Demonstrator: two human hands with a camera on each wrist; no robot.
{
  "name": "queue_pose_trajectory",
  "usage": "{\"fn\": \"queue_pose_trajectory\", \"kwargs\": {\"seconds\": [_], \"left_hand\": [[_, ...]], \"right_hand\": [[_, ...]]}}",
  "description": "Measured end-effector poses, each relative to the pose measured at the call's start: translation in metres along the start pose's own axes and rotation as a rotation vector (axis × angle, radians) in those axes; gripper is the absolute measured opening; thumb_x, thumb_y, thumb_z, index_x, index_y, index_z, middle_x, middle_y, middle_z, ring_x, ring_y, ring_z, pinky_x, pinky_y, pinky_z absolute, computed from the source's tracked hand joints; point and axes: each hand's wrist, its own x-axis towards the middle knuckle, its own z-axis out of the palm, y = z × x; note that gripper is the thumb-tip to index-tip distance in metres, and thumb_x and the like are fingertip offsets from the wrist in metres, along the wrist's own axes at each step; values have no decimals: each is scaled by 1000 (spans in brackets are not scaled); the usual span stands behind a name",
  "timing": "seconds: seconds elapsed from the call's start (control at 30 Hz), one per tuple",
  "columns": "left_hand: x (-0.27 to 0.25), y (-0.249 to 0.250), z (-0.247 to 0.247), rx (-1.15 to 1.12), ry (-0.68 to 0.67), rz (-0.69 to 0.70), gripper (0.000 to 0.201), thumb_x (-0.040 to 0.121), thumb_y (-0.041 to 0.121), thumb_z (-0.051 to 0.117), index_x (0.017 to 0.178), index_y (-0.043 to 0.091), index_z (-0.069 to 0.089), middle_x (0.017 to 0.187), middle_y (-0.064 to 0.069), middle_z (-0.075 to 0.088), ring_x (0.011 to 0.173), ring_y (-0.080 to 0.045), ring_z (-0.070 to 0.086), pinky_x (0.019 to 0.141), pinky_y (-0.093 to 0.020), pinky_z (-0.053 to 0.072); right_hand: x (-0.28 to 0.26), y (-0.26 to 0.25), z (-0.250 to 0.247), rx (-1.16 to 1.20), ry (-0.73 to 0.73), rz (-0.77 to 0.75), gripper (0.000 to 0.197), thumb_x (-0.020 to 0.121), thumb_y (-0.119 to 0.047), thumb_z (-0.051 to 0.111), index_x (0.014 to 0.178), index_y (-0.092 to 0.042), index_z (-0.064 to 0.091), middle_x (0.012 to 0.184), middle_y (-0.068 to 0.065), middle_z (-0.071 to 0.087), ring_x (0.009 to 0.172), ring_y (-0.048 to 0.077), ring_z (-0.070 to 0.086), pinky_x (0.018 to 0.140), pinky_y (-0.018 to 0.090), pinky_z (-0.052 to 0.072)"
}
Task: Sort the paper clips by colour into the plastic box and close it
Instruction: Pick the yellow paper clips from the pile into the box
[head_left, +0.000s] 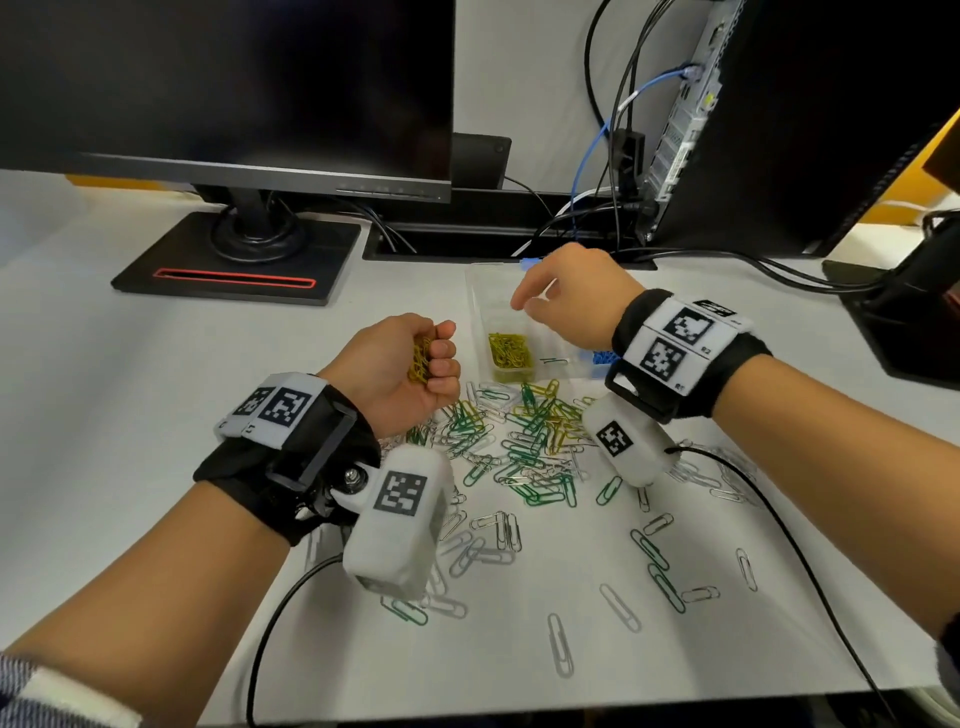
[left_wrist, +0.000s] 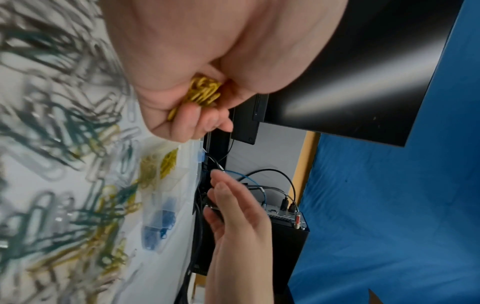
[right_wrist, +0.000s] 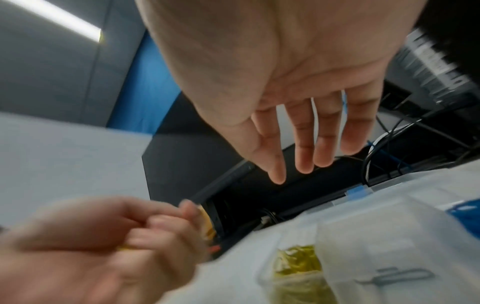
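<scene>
Silver and green wire lies scattered nearest the person, a loose spread of paper clips (head_left: 519, 467) on the white desk (head_left: 130, 467), thickest just beneath both wrists. Above that heap the left hand (head_left: 402, 366) is curled into a fist round a bunch of yellow clips (head_left: 420, 358), which peep out between palm and fingertips. Just beyond its knuckles sits the clear plastic box (head_left: 511, 338), lid off or folded back, I cannot tell which; one compartment holds yellow clips, another, under the right wrist, blue ones. The right hand (head_left: 566, 293) hovers over the box's far end, fingers (right_wrist: 303, 156) loosely spread and holding nothing. Behind the fingertips stand a dark monitor (head_left: 223, 83) and a computer tower (head_left: 810, 119) with cables.

These clips look light, stiff and slick, and they tangle; I'd guess a cupped handful pours better than pinching singles, with the thin-walled box steadied at its rim.
</scene>
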Motion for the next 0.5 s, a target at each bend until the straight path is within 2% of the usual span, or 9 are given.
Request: {"fn": "queue_pose_trajectory", "kwargs": {"seconds": [0.1, 0.2, 0.27, 0.33, 0.43, 0.5], "left_hand": [[8, 11, 11, 5, -22, -26, 30, 98, 12, 31, 75, 10, 50, 57, 1, 38, 51, -11, 33, 41, -16, 30], [30, 19, 36, 116, -50, -48, 39, 99, 12, 29, 68, 10, 53, 53, 1, 40, 51, -11, 36, 46, -19, 31], [47, 21, 50, 143, -86, -45, 46, 96, 11, 31, 57, 10, 57, 45, 2, 42, 39, -10, 40, 41, -15, 31], [61, 21, 62, 220, -81, 15, 42, 98, 13, 30, 62, 14, 51, 42, 5, 38, 34, -8, 35, 38, -13, 26], [73, 15, 73, 367, -59, 164, 40, 105, 27, 28, 68, 17, 38, 51, 4, 29, 45, -10, 24, 42, -19, 22], [78, 10, 75, 440, -73, 247, 40, 105, 26, 29, 66, 16, 36, 48, 5, 30, 43, -10, 25, 43, -19, 22]], "right_hand": [[-27, 10, -14, 204, 97, 13, 20, 93, -17, 55, 98, -17, 74, 102, -3, 69, 87, 10, 61, 76, 21, 46], [-67, 23, -24, 427, 163, 63, 18, 93, -15, 57, 93, -20, 75, 95, -10, 71, 82, 1, 64, 72, 14, 49], [-92, 30, -25, 585, 176, 129, 19, 94, -14, 57, 91, -20, 75, 92, -7, 72, 86, 9, 66, 77, 25, 54], [-107, 34, -22, 711, 138, 193, 20, 94, -10, 56, 90, -17, 74, 93, -2, 73, 91, 21, 66, 82, 37, 54], [-112, 37, -18, 729, 85, 214, 20, 94, -10, 56, 88, -17, 74, 93, -4, 74, 86, 17, 67, 84, 39, 54], [-109, 37, -19, 727, 87, 210, 21, 94, -10, 56, 88, -18, 74, 92, -5, 73, 86, 14, 67, 84, 38, 54]]}}
